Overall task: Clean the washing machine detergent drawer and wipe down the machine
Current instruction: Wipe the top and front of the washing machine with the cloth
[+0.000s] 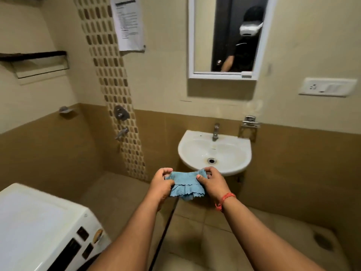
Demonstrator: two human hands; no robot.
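Both hands hold a folded blue cloth [186, 185] in the air before the sink's [242, 167] front rim: left hand [161, 183] and right hand [212, 182] fingers clamped on its ends. The washing machine [39, 227] stands lower left.

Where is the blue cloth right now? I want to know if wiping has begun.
In the head view the blue cloth is held between the left hand and right hand, in front of the sink, away from the washing machine at lower left.
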